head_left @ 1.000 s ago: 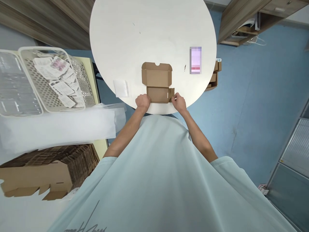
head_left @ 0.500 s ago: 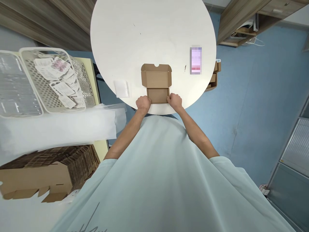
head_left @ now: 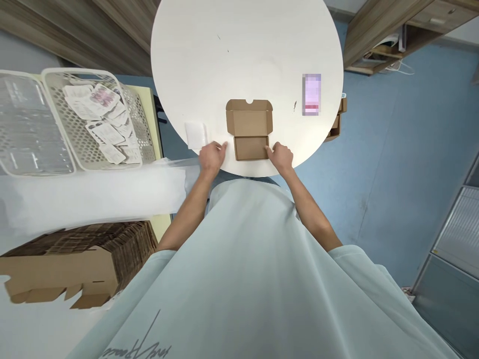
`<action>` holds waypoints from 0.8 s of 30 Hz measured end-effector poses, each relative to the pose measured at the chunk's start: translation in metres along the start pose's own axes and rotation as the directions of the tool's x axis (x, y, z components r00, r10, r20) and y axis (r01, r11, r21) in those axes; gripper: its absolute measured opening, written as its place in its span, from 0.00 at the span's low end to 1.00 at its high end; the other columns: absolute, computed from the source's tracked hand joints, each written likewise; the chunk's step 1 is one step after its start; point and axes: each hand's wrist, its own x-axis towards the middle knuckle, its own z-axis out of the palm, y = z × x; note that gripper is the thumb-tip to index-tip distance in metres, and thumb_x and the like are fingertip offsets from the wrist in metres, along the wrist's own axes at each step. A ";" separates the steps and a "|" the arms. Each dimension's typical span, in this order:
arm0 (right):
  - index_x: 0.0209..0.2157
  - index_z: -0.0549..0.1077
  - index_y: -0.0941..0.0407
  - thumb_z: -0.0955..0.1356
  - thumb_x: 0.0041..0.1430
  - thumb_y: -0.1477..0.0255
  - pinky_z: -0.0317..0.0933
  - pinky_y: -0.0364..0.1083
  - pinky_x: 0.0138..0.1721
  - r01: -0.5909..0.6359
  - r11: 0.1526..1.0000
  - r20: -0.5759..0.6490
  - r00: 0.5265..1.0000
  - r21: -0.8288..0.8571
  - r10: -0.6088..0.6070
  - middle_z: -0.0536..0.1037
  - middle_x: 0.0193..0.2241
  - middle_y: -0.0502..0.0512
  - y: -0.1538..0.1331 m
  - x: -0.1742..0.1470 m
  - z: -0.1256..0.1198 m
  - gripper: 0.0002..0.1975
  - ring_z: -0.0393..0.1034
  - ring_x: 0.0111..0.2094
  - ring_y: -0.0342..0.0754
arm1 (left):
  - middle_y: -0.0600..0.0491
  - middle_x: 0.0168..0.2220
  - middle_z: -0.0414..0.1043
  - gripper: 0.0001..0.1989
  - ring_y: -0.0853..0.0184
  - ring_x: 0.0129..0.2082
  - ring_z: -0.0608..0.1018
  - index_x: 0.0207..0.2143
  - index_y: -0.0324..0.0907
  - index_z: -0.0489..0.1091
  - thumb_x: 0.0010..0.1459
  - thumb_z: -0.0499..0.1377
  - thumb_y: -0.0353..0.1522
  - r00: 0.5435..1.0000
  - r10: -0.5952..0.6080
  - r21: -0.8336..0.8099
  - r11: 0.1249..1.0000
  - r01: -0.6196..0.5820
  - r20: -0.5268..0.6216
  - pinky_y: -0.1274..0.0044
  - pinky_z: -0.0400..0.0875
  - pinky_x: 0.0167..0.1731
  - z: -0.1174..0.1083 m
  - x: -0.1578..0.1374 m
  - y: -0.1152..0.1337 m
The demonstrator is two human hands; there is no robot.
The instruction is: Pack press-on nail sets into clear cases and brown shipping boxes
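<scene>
A small brown cardboard box (head_left: 251, 148) lies near the front edge of the round white table (head_left: 239, 60), its lid and side flaps spread away from me. My left hand (head_left: 212, 156) is off the box's left side, thumb apart from the fingers, holding nothing. At the right wall, my right hand (head_left: 280, 155) grips the box, its thumb at the inner edge. A white, flat packet (head_left: 196, 135) lies just beyond my left hand, to the left of the box.
A blurred-out pinkish rectangle (head_left: 312, 94) lies on the table's right side. On my left are a perforated basket (head_left: 146, 142) of printed cards, a bin of clear plastic pieces (head_left: 28, 124), white sheeting (head_left: 112, 194) and a stack of flattened cardboard boxes (head_left: 127, 249).
My left hand has let go of the box and moved left, its thumb opening out. My right hand stays at the right side. The whole view has shifted slightly.
</scene>
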 end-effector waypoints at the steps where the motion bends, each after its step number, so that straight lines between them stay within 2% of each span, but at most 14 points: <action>1: 0.53 0.78 0.56 0.63 0.84 0.52 0.72 0.56 0.50 -0.011 0.999 -0.010 1.000 0.031 0.011 0.88 0.48 0.70 0.003 -0.004 -0.003 0.23 0.83 0.51 0.67 | 0.37 0.51 0.85 0.18 0.40 0.59 0.83 0.49 0.43 0.78 0.76 0.59 0.47 0.996 -0.035 -0.037 0.999 0.032 -0.080 0.53 0.74 0.65 -0.010 0.009 -0.011; 2: 0.54 0.78 0.56 0.63 0.84 0.53 0.72 0.56 0.51 -0.022 0.998 -0.017 1.000 0.055 0.023 0.89 0.49 0.68 0.006 -0.009 -0.005 0.22 0.83 0.52 0.66 | 0.37 0.54 0.84 0.15 0.42 0.61 0.82 0.53 0.42 0.76 0.76 0.61 0.44 0.985 -0.078 -0.066 0.995 0.069 -0.153 0.53 0.73 0.67 -0.020 0.019 -0.022; 4: 0.56 0.78 0.56 0.64 0.84 0.55 0.72 0.55 0.51 -0.046 0.995 -0.026 0.998 0.090 0.048 0.89 0.50 0.66 0.012 -0.018 -0.009 0.20 0.84 0.53 0.65 | 0.36 0.60 0.81 0.20 0.42 0.64 0.81 0.59 0.41 0.72 0.71 0.67 0.41 0.952 -0.189 -0.113 0.980 0.166 -0.240 0.54 0.73 0.69 -0.037 0.037 -0.040; 6: 0.57 0.78 0.56 0.64 0.84 0.57 0.72 0.55 0.52 -0.063 0.991 -0.030 0.997 0.114 0.067 0.89 0.52 0.66 0.015 -0.028 -0.011 0.19 0.84 0.54 0.64 | 0.33 0.64 0.77 0.25 0.41 0.67 0.79 0.60 0.39 0.70 0.67 0.72 0.39 0.935 -0.262 -0.120 0.964 0.239 -0.239 0.54 0.72 0.71 -0.047 0.052 -0.051; 8: 0.58 0.79 0.56 0.65 0.84 0.57 0.72 0.54 0.52 -0.072 0.988 -0.028 0.997 0.135 0.076 0.90 0.54 0.66 0.016 -0.036 -0.011 0.19 0.85 0.55 0.63 | 0.31 0.65 0.76 0.27 0.41 0.69 0.78 0.60 0.37 0.71 0.65 0.74 0.38 0.936 -0.292 -0.099 0.956 0.277 -0.198 0.55 0.71 0.73 -0.051 0.060 -0.056; 14: 0.59 0.79 0.55 0.64 0.84 0.59 0.72 0.52 0.51 -0.088 0.982 -0.017 0.996 0.167 0.092 0.90 0.55 0.64 0.013 -0.048 -0.006 0.18 0.85 0.54 0.61 | 0.38 0.60 0.80 0.15 0.47 0.64 0.82 0.50 0.41 0.73 0.68 0.71 0.38 0.961 -0.258 -0.058 0.966 0.253 -0.100 0.57 0.74 0.70 -0.052 0.065 -0.055; 17: 0.58 0.79 0.55 0.64 0.84 0.60 0.72 0.52 0.50 -0.080 0.980 -0.009 0.997 0.184 0.083 0.90 0.55 0.63 0.011 -0.048 -0.003 0.18 0.85 0.54 0.60 | 0.37 0.63 0.77 0.18 0.47 0.64 0.81 0.47 0.42 0.72 0.61 0.75 0.37 0.952 -0.289 -0.055 0.957 0.285 -0.103 0.58 0.76 0.68 -0.055 0.066 -0.051; 19: 0.58 0.80 0.55 0.64 0.84 0.60 0.72 0.52 0.50 -0.067 0.978 -0.004 0.998 0.195 0.069 0.90 0.55 0.63 0.008 -0.046 -0.002 0.18 0.85 0.53 0.60 | 0.38 0.62 0.77 0.20 0.48 0.62 0.81 0.45 0.43 0.71 0.57 0.76 0.35 0.955 -0.267 -0.060 0.964 0.261 -0.131 0.60 0.77 0.67 -0.056 0.065 -0.044; 24: 0.55 0.81 0.53 0.65 0.83 0.63 0.73 0.51 0.49 0.010 0.970 0.013 1.000 0.244 -0.014 0.90 0.53 0.61 -0.002 -0.040 -0.007 0.14 0.85 0.50 0.59 | 0.49 0.44 0.77 0.18 0.49 0.56 0.82 0.38 0.48 0.66 0.54 0.73 0.31 0.978 -0.170 -0.125 0.980 0.155 -0.119 0.58 0.76 0.64 -0.053 0.050 -0.016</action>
